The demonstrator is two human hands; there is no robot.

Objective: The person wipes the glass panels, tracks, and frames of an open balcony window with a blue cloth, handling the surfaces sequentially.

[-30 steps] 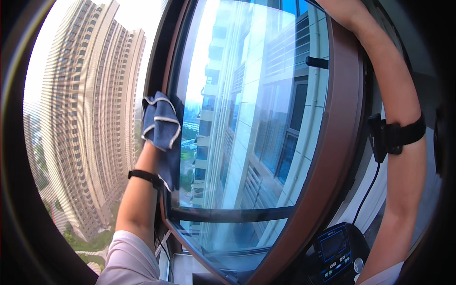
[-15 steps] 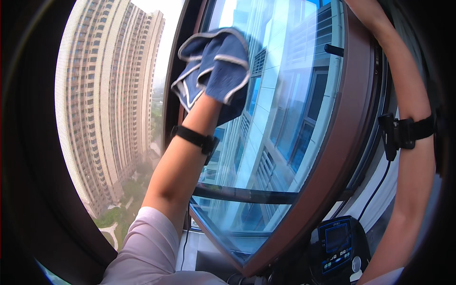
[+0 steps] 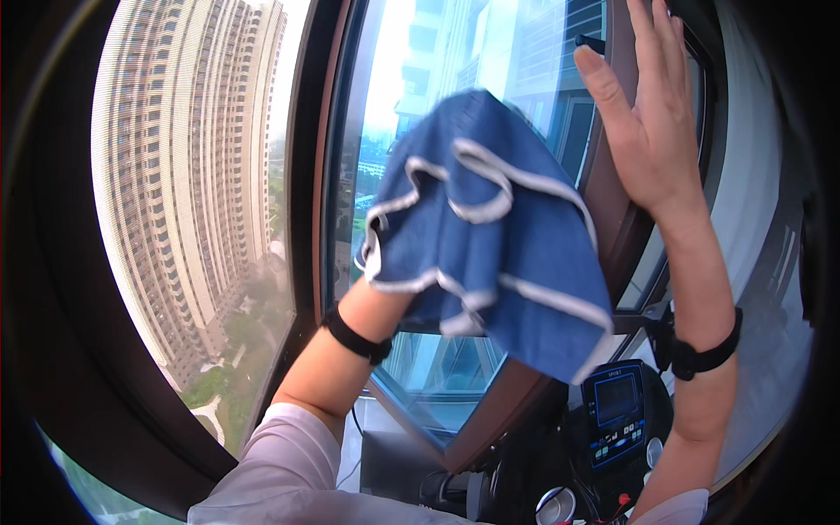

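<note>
A blue cloth (image 3: pixel 499 245) with white edging hangs over my left hand (image 3: pixel 383 300), which grips it and is almost wholly hidden under it. The cloth is held up against the glass pane (image 3: pixel 420 105) of an opened window sash. My right hand (image 3: pixel 643 122) is raised with its fingers straight and apart, its palm flat on the brown sash frame (image 3: pixel 612 219) near a small black handle (image 3: pixel 591 41). Both wrists wear black bands.
The sash's lower brown frame (image 3: pixel 507 402) slants inward over a treadmill console (image 3: pixel 617 411) with a blue screen. A dark fixed window frame (image 3: pixel 306 175) stands to the left. Outside, a tall beige high-rise (image 3: pixel 192 175) rises above green grounds far below.
My left hand has carried the cloth up and to the right across the glass, closer to the camera. My right hand has come fully into view on the frame.
</note>
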